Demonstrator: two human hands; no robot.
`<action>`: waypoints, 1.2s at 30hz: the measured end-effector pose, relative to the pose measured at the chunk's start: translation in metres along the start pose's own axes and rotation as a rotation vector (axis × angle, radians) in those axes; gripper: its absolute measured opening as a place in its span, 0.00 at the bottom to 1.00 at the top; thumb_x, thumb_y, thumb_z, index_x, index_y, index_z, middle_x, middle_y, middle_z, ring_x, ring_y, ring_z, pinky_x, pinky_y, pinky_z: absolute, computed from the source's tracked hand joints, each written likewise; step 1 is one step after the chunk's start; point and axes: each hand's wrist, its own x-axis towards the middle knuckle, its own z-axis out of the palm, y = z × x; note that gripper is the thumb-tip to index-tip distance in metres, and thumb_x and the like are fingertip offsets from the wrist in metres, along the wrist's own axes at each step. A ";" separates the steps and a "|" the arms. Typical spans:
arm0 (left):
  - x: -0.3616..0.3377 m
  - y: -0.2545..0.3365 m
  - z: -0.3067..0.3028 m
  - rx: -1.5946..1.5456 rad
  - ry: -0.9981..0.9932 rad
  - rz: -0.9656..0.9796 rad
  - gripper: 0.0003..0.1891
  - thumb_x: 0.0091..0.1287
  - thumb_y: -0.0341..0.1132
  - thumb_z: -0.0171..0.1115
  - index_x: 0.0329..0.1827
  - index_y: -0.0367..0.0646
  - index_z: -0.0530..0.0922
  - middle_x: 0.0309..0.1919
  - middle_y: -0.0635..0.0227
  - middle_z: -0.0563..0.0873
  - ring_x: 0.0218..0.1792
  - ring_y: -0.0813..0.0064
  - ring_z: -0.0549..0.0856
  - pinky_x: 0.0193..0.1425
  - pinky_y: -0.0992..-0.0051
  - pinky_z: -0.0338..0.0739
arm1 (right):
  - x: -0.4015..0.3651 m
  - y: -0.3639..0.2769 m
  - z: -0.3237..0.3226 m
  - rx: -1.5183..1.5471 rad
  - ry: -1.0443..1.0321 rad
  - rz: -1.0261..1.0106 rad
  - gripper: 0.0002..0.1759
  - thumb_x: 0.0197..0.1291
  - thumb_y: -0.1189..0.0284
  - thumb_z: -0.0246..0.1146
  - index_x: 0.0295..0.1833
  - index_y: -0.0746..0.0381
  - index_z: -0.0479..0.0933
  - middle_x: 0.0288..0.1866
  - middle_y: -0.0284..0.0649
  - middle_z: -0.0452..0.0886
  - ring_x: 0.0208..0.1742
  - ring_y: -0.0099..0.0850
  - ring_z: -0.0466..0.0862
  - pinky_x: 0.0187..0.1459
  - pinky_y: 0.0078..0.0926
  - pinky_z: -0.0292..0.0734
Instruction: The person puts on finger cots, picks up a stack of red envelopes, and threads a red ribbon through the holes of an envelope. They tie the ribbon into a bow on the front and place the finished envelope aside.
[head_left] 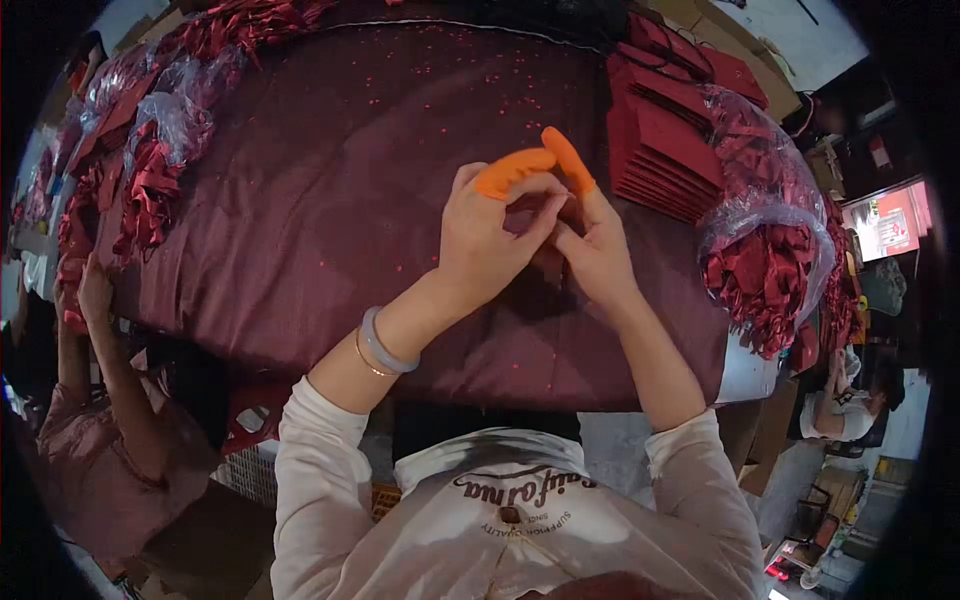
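Note:
My left hand (478, 232) and my right hand (598, 245) meet above the dark red cloth-covered table (330, 250). An orange finger cot (515, 170) covers a finger of my left hand, and another orange finger cot (568, 160) sits on a raised finger of my right hand. Thumbs and fingertips of both hands are pinched close together. Whatever lies between them is small and mostly hidden; a bit of dark red shows beneath. A bangle and a thin bracelet circle my left wrist.
Stacked red paper bags (665, 140) stand at the right, beside a clear plastic sack of red ribbons (765, 260). More red ribbons in plastic (150, 190) lie along the left edge. Small red scraps dot the cloth. A co-worker (120, 430) is at the left; another person (845, 405) is far right.

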 end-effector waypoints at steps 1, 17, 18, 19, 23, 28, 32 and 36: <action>0.000 -0.006 0.002 -0.108 0.081 -0.042 0.14 0.56 0.25 0.66 0.45 0.36 0.76 0.39 0.65 0.82 0.42 0.78 0.81 0.46 0.78 0.75 | 0.002 -0.002 -0.006 -0.004 -0.002 -0.001 0.34 0.59 0.83 0.52 0.72 0.54 0.56 0.44 0.39 0.79 0.32 0.24 0.80 0.37 0.22 0.76; 0.007 0.003 0.005 -0.840 0.106 -0.484 0.15 0.63 0.30 0.62 0.52 0.34 0.77 0.45 0.69 0.80 0.45 0.80 0.79 0.49 0.81 0.73 | 0.003 -0.008 -0.028 1.149 -0.232 0.543 0.15 0.66 0.68 0.53 0.56 0.57 0.73 0.20 0.27 0.69 0.15 0.15 0.63 0.18 0.11 0.56; 0.006 0.002 0.001 -0.767 0.045 -0.413 0.19 0.63 0.28 0.61 0.58 0.37 0.73 0.47 0.67 0.81 0.48 0.78 0.79 0.53 0.77 0.74 | 0.002 -0.009 -0.028 1.151 -0.228 0.546 0.15 0.66 0.68 0.53 0.56 0.57 0.73 0.20 0.27 0.69 0.15 0.15 0.63 0.18 0.11 0.56; 0.005 0.001 0.000 -0.695 -0.015 -0.341 0.24 0.63 0.25 0.60 0.64 0.39 0.68 0.49 0.64 0.81 0.50 0.75 0.80 0.57 0.74 0.74 | 0.002 -0.010 -0.028 1.148 -0.219 0.567 0.15 0.66 0.68 0.53 0.56 0.57 0.73 0.19 0.27 0.69 0.14 0.15 0.63 0.18 0.11 0.57; 0.003 0.006 0.003 -0.677 0.063 -0.371 0.22 0.58 0.25 0.65 0.57 0.36 0.73 0.43 0.65 0.84 0.46 0.77 0.82 0.54 0.76 0.74 | 0.002 -0.010 -0.027 1.068 -0.219 0.577 0.15 0.67 0.68 0.50 0.55 0.60 0.73 0.16 0.26 0.67 0.13 0.15 0.63 0.17 0.11 0.56; 0.003 0.007 0.000 -0.715 0.092 -0.394 0.25 0.59 0.23 0.64 0.61 0.34 0.69 0.47 0.61 0.83 0.47 0.75 0.82 0.53 0.76 0.76 | 0.002 -0.012 -0.024 0.965 -0.295 0.483 0.17 0.68 0.67 0.47 0.58 0.61 0.71 0.18 0.32 0.71 0.12 0.19 0.65 0.15 0.14 0.60; -0.001 0.013 0.000 -0.921 0.026 -0.480 0.26 0.64 0.23 0.58 0.66 0.35 0.63 0.51 0.55 0.80 0.51 0.70 0.81 0.55 0.72 0.77 | 0.001 -0.026 -0.014 0.761 -0.216 0.497 0.22 0.65 0.69 0.48 0.63 0.62 0.66 0.25 0.44 0.79 0.14 0.23 0.72 0.17 0.17 0.68; -0.005 0.012 -0.002 -0.896 0.013 -0.374 0.24 0.67 0.23 0.52 0.67 0.34 0.61 0.53 0.53 0.79 0.54 0.67 0.79 0.60 0.70 0.73 | -0.007 -0.018 -0.014 0.905 -0.484 0.401 0.28 0.65 0.71 0.48 0.70 0.60 0.56 0.30 0.48 0.80 0.19 0.25 0.76 0.22 0.17 0.72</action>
